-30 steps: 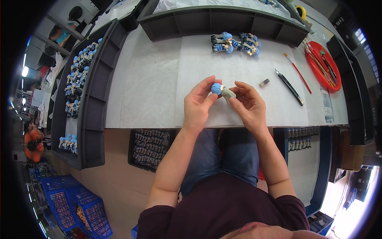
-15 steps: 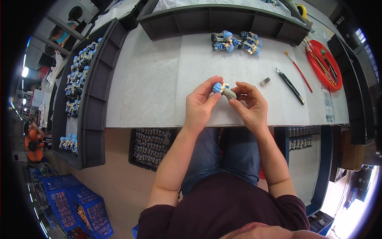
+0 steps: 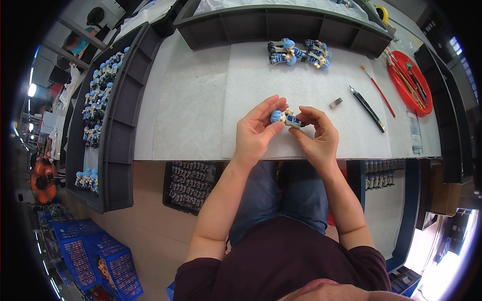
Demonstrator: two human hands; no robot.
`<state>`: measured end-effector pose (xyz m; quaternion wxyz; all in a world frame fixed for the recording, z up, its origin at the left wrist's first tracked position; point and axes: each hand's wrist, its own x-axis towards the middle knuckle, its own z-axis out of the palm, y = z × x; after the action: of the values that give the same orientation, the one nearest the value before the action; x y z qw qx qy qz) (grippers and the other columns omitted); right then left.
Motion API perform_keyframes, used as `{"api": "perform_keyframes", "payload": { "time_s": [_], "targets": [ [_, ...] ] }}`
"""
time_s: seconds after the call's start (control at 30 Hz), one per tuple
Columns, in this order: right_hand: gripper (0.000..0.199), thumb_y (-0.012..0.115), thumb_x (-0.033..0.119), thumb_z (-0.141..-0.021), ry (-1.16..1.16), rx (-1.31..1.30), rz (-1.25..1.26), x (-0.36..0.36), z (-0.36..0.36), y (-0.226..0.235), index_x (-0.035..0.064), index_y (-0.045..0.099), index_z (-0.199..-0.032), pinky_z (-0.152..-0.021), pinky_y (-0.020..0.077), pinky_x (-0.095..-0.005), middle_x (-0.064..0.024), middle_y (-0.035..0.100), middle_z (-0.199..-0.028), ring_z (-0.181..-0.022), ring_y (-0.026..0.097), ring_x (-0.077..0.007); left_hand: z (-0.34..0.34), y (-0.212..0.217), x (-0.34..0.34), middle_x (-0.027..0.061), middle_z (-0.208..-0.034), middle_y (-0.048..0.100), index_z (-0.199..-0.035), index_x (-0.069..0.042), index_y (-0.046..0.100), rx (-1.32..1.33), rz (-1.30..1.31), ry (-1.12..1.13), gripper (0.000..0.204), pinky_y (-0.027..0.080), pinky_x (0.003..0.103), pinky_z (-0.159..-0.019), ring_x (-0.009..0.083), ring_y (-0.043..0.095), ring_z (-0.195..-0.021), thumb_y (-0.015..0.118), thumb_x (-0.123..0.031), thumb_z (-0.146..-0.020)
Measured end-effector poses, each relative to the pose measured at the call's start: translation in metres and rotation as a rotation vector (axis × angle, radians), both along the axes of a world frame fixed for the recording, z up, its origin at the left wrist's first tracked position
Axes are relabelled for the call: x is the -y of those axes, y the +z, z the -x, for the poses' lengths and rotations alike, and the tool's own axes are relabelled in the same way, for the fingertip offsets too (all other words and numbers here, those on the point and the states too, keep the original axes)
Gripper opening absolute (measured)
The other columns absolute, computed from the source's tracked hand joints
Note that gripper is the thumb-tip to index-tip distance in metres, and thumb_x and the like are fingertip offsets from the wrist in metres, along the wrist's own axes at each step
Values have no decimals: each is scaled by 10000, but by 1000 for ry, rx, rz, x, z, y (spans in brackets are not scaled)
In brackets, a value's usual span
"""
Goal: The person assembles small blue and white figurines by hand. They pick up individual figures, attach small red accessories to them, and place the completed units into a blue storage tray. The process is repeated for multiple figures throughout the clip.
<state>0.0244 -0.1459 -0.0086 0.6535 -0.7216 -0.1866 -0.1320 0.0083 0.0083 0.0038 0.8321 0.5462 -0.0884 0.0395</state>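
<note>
Between my hands, just over the white paper sheet [image 3: 201, 100], is a small painted figurine [image 3: 288, 119] with light-blue hair and a blue and grey outfit. Its head points left, toward my left hand [image 3: 258, 128], whose thumb and fingers close around the hair end. At the feet end, the thumb and fingertips of my right hand [image 3: 319, 133] pinch the figurine. Beyond my hands lies a group of several similar figurines [image 3: 298, 52]. To the right are a small grey block [image 3: 336, 103], a dark craft knife [image 3: 367, 109] and a red-handled brush [image 3: 379, 90].
A red oval tray [image 3: 428, 108] holds brushes at the right. A grey crate [image 3: 286, 27] stands along the back, another crate [image 3: 118, 125] with rows of figurines at the left. Below the table edge are a dark bin [image 3: 166, 195] and a blue-rimmed tray [image 3: 411, 210] of small parts.
The figurine has turned about its length, so its blue outfit and dark feet now show instead of its plain grey side. Both hands keep hold with slightly shifted fingers.
</note>
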Motion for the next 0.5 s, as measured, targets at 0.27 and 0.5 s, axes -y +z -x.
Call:
{"api": "perform_keyframes", "payload": {
  "time_s": [0.27,0.5],
  "targets": [
    [456,678,-106,-632,-59,68,58,-5,3,0,18,583,-1060,-762,467,-274,-81,609,-891,-828,581,-155,3,-2,-4,180,-1321,437,-1322,2,373,66,-37,-11,591,405,328,-972,273,468,-1196,486,165,-766],
    [373,698,-83,-605,-145,182,124,3,-1,6,30,629,-954,-759,468,-326,-100,607,-893,-842,588,-247,0,3,3,237,-1230,503,-1316,24,368,-42,-32,19,505,405,340,-969,247,513,-1127,499,88,-833]
  ]
}}
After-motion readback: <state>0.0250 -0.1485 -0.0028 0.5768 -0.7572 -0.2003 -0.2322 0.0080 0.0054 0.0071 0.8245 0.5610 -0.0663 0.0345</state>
